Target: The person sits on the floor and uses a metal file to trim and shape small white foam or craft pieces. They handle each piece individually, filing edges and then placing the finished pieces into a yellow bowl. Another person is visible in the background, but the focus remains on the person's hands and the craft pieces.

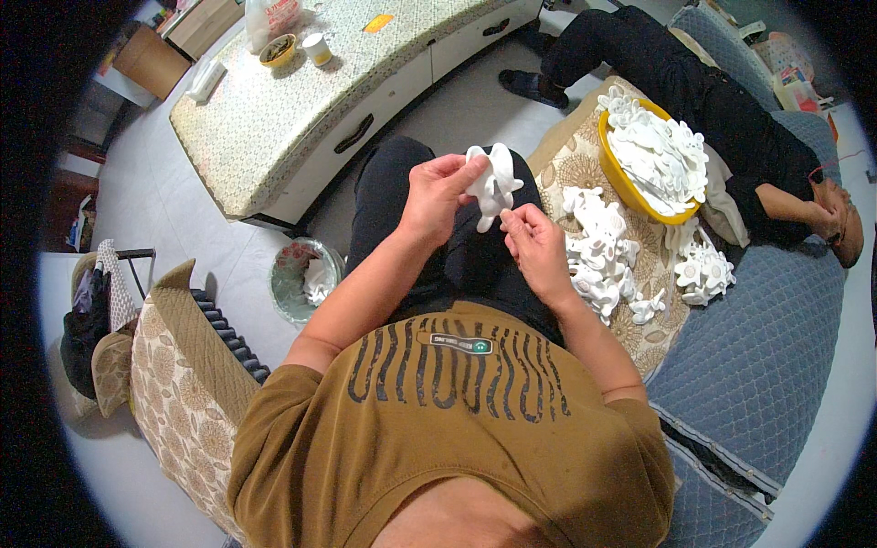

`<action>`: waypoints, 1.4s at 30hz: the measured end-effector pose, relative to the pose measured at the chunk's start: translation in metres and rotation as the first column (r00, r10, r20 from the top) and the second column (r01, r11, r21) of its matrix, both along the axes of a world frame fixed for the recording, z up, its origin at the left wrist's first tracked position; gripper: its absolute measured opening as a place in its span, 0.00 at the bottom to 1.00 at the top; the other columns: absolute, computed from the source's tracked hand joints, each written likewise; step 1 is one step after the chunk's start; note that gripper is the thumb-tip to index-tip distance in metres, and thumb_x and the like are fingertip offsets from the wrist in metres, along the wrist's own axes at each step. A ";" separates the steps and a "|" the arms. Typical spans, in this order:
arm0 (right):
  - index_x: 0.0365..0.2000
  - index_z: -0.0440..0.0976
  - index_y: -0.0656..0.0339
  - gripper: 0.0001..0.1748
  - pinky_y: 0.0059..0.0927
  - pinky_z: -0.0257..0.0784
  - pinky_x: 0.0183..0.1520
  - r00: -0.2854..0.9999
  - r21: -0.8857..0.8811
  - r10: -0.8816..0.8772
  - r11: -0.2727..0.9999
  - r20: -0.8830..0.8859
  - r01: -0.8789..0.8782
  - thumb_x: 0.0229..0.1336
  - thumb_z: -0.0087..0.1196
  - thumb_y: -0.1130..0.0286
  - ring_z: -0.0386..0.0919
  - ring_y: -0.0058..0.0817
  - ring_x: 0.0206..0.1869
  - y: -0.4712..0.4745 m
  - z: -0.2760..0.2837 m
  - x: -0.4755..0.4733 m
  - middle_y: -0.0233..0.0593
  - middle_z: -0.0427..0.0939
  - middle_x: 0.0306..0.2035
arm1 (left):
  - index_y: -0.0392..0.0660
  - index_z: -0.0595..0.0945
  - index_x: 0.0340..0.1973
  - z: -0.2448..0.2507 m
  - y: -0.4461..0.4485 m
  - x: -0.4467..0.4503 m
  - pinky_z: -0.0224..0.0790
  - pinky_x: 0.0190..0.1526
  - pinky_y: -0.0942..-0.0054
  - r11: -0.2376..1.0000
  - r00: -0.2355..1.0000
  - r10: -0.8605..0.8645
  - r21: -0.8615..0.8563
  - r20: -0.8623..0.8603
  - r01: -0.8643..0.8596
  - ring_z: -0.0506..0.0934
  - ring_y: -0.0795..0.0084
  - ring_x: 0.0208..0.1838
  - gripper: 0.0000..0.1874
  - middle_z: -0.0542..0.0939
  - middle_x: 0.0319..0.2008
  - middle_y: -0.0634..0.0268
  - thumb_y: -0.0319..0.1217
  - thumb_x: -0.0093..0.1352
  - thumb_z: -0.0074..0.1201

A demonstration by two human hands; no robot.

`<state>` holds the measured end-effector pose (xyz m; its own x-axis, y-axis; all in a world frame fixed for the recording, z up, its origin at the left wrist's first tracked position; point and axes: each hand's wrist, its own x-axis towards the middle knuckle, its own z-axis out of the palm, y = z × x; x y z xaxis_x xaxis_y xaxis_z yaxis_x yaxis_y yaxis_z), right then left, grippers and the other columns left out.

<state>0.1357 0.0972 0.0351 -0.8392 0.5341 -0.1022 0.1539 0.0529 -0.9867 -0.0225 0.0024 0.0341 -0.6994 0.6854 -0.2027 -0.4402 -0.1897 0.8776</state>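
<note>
Above my lap, my left hand (pixel 440 195) grips a white, soft-looking animal-shaped piece (pixel 502 171) with rounded lobes, thumb on top. My right hand (pixel 538 250) pinches at the lower edge of that piece. Any smaller detail between these fingertips cannot be made out. To my right, a yellow basin (pixel 625 183) is heaped with similar flat white pieces (pixel 658 161). Beside it on the patterned sofa cover lies a loose pile of puffier white pieces (pixel 603 240). Another small cluster of white pieces (pixel 704 270) rests farther right.
A person (pixel 726 103) in dark clothes lies on the blue quilted sofa (pixel 760 308) beyond the basin. A low table (pixel 233 151) ahead bears a small bowl (pixel 277 58), a white cup (pixel 316 51) and a plastic bag (pixel 264 20). A lined waste bin (pixel 284 291) stands at my left.
</note>
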 end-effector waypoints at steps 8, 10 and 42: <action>0.29 0.72 0.64 0.18 0.22 0.59 0.23 0.993 0.071 0.068 0.995 0.093 -0.074 0.72 0.55 0.61 0.64 0.12 0.21 0.009 0.000 0.005 0.25 0.69 0.17 | 0.40 0.85 0.41 -0.014 -0.002 -0.002 0.75 0.35 0.76 0.998 0.998 -0.055 0.013 0.037 0.055 0.82 0.78 0.35 0.12 0.86 0.35 0.66 0.37 0.75 0.60; 0.29 0.72 0.64 0.18 0.22 0.59 0.23 0.994 0.086 0.063 0.994 0.088 -0.070 0.72 0.55 0.61 0.64 0.12 0.21 0.009 -0.004 0.002 0.26 0.69 0.17 | 0.39 0.85 0.42 -0.011 -0.001 0.000 0.77 0.36 0.75 0.999 0.997 -0.028 0.026 0.072 0.026 0.82 0.78 0.34 0.14 0.85 0.35 0.66 0.38 0.76 0.58; 0.27 0.73 0.61 0.19 0.22 0.54 0.22 0.987 -0.025 -0.039 0.999 0.159 0.043 0.67 0.62 0.57 0.58 0.12 0.20 0.023 0.001 0.024 0.22 0.65 0.18 | 0.40 0.82 0.45 -0.004 0.002 -0.010 0.81 0.41 0.71 0.992 0.988 0.075 0.089 0.138 -0.087 0.84 0.72 0.41 0.09 0.85 0.43 0.62 0.28 0.72 0.63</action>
